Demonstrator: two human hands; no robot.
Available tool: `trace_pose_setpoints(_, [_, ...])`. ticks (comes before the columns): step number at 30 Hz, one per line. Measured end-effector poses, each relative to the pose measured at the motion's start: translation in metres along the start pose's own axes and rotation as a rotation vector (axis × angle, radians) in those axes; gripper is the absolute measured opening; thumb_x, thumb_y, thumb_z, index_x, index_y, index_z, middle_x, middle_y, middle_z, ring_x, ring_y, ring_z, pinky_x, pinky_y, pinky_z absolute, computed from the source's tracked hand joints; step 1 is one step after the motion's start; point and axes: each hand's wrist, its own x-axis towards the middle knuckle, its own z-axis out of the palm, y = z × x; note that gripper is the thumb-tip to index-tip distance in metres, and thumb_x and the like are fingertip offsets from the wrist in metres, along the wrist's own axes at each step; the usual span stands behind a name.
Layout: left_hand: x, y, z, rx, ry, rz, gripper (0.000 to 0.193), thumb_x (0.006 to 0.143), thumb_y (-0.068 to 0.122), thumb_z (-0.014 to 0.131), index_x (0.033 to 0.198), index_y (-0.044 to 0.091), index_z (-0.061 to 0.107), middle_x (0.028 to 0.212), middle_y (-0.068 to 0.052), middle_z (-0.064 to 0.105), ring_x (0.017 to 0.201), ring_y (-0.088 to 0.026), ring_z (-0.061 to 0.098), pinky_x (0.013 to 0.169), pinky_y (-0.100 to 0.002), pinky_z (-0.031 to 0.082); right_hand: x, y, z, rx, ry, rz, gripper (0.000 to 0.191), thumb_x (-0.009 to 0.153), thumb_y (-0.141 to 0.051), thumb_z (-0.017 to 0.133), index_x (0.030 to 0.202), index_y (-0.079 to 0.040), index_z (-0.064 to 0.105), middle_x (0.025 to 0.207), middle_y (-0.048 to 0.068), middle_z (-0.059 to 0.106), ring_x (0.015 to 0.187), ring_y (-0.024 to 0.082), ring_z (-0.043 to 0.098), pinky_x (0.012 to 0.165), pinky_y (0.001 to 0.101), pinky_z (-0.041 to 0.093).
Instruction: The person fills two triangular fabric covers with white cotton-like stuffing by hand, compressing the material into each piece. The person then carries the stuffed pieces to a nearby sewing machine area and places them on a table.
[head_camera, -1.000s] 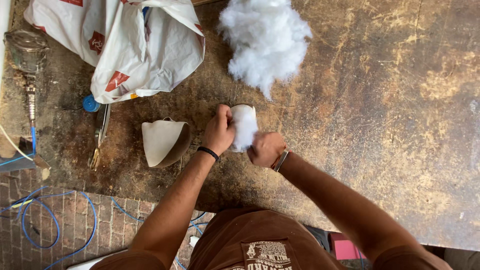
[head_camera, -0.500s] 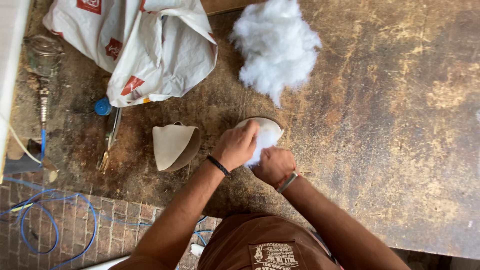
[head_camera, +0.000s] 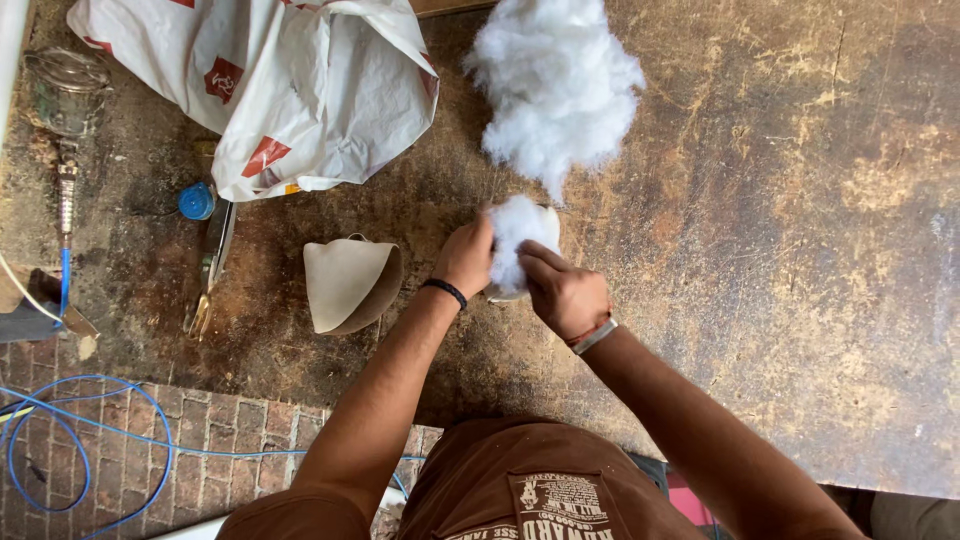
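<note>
At the far left of my view a blue cable (head_camera: 60, 440) loops over the brick floor (head_camera: 230, 440) below the counter (head_camera: 800, 300) edge. On the counter above it lies a metal tool (head_camera: 62, 120) with a round head, and just right of that a small blue cap (head_camera: 197, 201) sits beside a pair of pliers (head_camera: 212, 262). A crumpled white bag (head_camera: 290, 90) with red marks fills the upper left. Below it, on its own, rests a beige cone (head_camera: 345, 283), lying on its side and well apart from the bag.

Next comes my left hand (head_camera: 465, 258), a black band (head_camera: 445, 291) at its wrist. It is closed around the left edge of a second pale shell (head_camera: 545, 225), gripping it just above the counter. A tuft (head_camera: 515, 240) of white stuffing bulges out of that shell between the hands. My right hand (head_camera: 562, 293), with a red and silver bracelet (head_camera: 592, 335), is closed too, fingers (head_camera: 535, 262) pressed onto the tuft from the right side; I cannot tell how much of the shell it holds.

Directly above the hands, a big pile (head_camera: 555, 85) of the same white stuffing sits on the counter, its lower tip near the shell. To the right the worn brown surface runs on, scuffed and stained.
</note>
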Motion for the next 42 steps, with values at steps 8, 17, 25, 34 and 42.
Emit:
trace_pose_setpoints(8, [-0.007,0.042,-0.027,-0.112,-0.334,-0.067,0.042,0.099,0.003,0.055,0.131,0.012,0.028,0.077,-0.01,0.068,0.054,-0.024,0.067,0.04,-0.033,0.057,0.053,-0.009,0.0,-0.321,-1.254,0.094,0.035,0.098,-0.049,0.061,0.103,-0.017,0.073,0.094,0.002,0.076,0.07,0.014,0.068,0.054,0.0278,0.054])
trace_pose_setpoints(17, [-0.022,0.085,0.01,-0.097,-0.031,0.212,0.021,0.096,0.01,0.067,0.101,0.012,0.047,0.071,-0.005,0.067,0.057,-0.018,0.068,0.042,-0.028,0.057,-0.002,0.038,-0.02,-0.006,-0.985,0.105,0.044,0.085,-0.044,0.076,0.112,-0.009,0.069,0.105,0.008,0.074,0.08,0.019,0.073,0.069,0.0328,0.062])
trace_pose_setpoints(25, [-0.042,0.112,0.059,-0.124,-0.146,0.178,0.022,0.096,0.01,0.066,0.104,0.013,0.045,0.061,-0.004,0.062,0.05,-0.02,0.061,0.039,-0.036,0.047,-0.11,0.022,-0.036,0.447,-0.414,0.373,0.04,0.081,-0.023,0.074,0.113,0.0,0.064,0.11,0.018,0.068,0.073,0.021,0.073,0.061,0.0324,0.063])
trace_pose_setpoints(34, [-0.036,0.101,0.047,-0.059,-0.074,0.163,0.014,0.105,0.016,0.064,0.107,0.013,0.051,0.089,-0.009,0.072,0.077,-0.025,0.073,0.059,-0.038,0.062,-0.067,0.072,0.037,0.191,-0.621,0.289,0.045,0.077,-0.032,0.082,0.111,-0.007,0.067,0.095,0.014,0.072,0.079,0.027,0.069,0.071,0.039,0.062])
trace_pose_setpoints(42, [0.0,0.089,0.04,0.28,0.108,0.057,0.065,0.095,0.044,0.066,0.145,0.008,0.046,0.145,-0.023,0.053,0.134,-0.039,0.05,0.111,-0.057,0.039,-0.082,0.062,0.016,0.281,-0.387,0.741,0.069,0.067,-0.026,0.093,0.126,-0.007,0.062,0.127,0.017,0.062,0.1,0.025,0.066,0.082,0.0371,0.062])
